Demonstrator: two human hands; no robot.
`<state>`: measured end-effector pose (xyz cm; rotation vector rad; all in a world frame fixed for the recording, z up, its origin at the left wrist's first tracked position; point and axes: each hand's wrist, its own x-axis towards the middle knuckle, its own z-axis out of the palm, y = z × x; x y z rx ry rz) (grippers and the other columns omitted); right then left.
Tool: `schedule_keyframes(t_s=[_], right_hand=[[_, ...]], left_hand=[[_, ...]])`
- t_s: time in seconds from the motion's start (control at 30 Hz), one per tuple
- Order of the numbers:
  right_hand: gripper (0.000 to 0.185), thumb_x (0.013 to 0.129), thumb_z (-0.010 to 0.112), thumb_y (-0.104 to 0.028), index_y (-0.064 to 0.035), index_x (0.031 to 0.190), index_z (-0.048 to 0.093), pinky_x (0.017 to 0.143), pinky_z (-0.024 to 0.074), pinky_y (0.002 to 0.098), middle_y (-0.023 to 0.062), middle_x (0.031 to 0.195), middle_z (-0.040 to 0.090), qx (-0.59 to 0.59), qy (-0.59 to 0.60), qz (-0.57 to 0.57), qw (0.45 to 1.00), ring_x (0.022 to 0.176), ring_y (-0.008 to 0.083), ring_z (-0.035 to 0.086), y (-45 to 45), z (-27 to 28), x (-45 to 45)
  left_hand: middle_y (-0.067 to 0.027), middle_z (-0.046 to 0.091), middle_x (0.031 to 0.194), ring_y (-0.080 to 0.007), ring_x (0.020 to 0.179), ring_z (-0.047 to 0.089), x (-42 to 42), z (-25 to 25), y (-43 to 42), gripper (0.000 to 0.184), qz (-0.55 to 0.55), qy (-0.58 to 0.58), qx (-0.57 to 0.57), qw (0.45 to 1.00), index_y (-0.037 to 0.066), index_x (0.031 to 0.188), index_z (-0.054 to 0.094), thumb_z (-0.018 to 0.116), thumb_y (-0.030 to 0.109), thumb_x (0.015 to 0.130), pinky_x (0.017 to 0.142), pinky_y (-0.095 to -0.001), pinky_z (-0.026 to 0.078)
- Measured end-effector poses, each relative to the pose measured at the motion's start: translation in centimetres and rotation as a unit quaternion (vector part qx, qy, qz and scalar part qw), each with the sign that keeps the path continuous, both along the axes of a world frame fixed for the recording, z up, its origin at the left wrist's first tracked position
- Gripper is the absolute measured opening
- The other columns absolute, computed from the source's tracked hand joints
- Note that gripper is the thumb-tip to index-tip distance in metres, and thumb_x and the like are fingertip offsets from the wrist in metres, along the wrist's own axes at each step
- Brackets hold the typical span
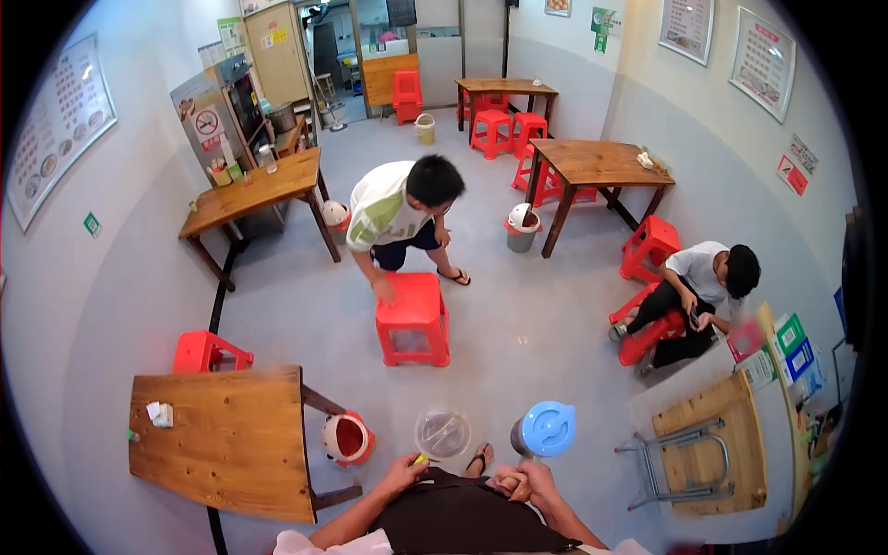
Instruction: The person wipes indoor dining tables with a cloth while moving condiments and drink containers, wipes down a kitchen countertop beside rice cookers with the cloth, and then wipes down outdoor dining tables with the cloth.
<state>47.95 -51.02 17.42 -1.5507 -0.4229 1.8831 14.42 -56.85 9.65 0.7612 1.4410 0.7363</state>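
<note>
My left hand (401, 474) is closed around a small yellow-green object (422, 459); its kind is too small to make out. My right hand (536, 483) grips a knobbly, light-brown lump (511, 482), perhaps a root, over the dark apron (472, 518) on my lap. On the floor just ahead of my hands is a round, see-through plastic basin or lid (442, 433). To its right stands a container with a blue lid (548, 428), near my right hand. One sandalled foot (480, 459) shows between them.
Ahead, a person in a white-and-green shirt (393, 199) bends with one hand on a red stool (412, 319). At right another person (708, 287) sits looking down. A wooden table (222, 435) and a red-and-white bin (348, 438) stand at left; a folded table (717, 444) leans at right.
</note>
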Motion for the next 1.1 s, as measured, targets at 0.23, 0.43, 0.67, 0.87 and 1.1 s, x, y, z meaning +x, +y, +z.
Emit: schedule_keyframes(t_s=[0.23, 0.43, 0.67, 0.87, 1.1], right_hand=[[0.008, 0.083, 0.063, -0.005, 0.0036, 0.085, 0.063, 0.062, 0.0558, 0.0350, 0.0123, 0.081, 0.068, 0.009, -0.065, 0.151, 0.986, 0.072, 0.0209, 0.070, 13.0, -3.4, 3.2], [0.012, 0.084, 0.061, -0.007, 0.0035, 0.088, 0.065, 0.060, 0.0550, 0.0329, 0.0111, 0.081, 0.068, 0.010, -0.064, 0.257, 0.964, 0.070, 0.0188, 0.068, 21.2, -3.2, 0.6], [0.015, 0.085, 0.060, -0.008, 0.0054, 0.089, 0.065, 0.054, 0.0543, 0.0326, 0.0131, 0.081, 0.069, -0.019, -0.045, 0.346, 0.937, 0.063, 0.0210, 0.069, 30.9, -1.9, -8.8], [0.016, 0.085, 0.059, -0.009, 0.0057, 0.090, 0.065, 0.051, 0.0519, 0.0327, 0.0128, 0.073, 0.069, -0.008, -0.061, 0.448, 0.892, 0.058, 0.0218, 0.068, 40.3, 2.9, -20.8], [0.023, 0.085, 0.064, -0.009, 0.0088, 0.099, 0.062, 0.054, 0.0552, 0.0326, 0.0163, 0.079, 0.069, 0.010, 0.016, 0.434, 0.901, 0.060, 0.0248, 0.070, 49.3, -0.6, -34.4]], left_hand=[[0.0011, 0.065, 0.088, -0.0066, 0.069, 0.050, 1.3, 0.4, 7.9, 0.025, 0.032, -0.020, -0.020, 0.999, 0.007, 0.103, 0.067, 0.065, 0.032, 0.098, 0.062, -0.0231, 0.042], [0.0001, 0.066, 0.090, -0.0070, 0.071, 0.052, -0.4, 1.9, 13.5, 0.026, 0.072, -0.018, -0.042, 0.996, 0.006, 0.108, 0.067, 0.064, 0.030, 0.100, 0.063, -0.0228, 0.043], [-0.0005, 0.068, 0.089, -0.0063, 0.071, 0.054, -7.4, -0.1, 20.9, 0.023, 0.117, -0.014, -0.012, 0.993, 0.005, 0.109, 0.067, 0.063, 0.026, 0.100, 0.063, -0.0225, 0.043], [-0.0002, 0.068, 0.086, -0.0055, 0.065, 0.051, -17.2, 0.3, 26.9, 0.021, 0.178, -0.001, -0.002, 0.984, 0.004, 0.105, 0.068, 0.063, 0.024, 0.100, 0.059, -0.0228, 0.042], [-0.0012, 0.069, 0.086, -0.0094, 0.070, 0.056, -29.4, -0.4, 32.3, 0.024, 0.245, 0.022, 0.021, 0.969, 0.004, 0.105, 0.069, 0.064, 0.026, 0.098, 0.065, -0.0265, 0.047]])
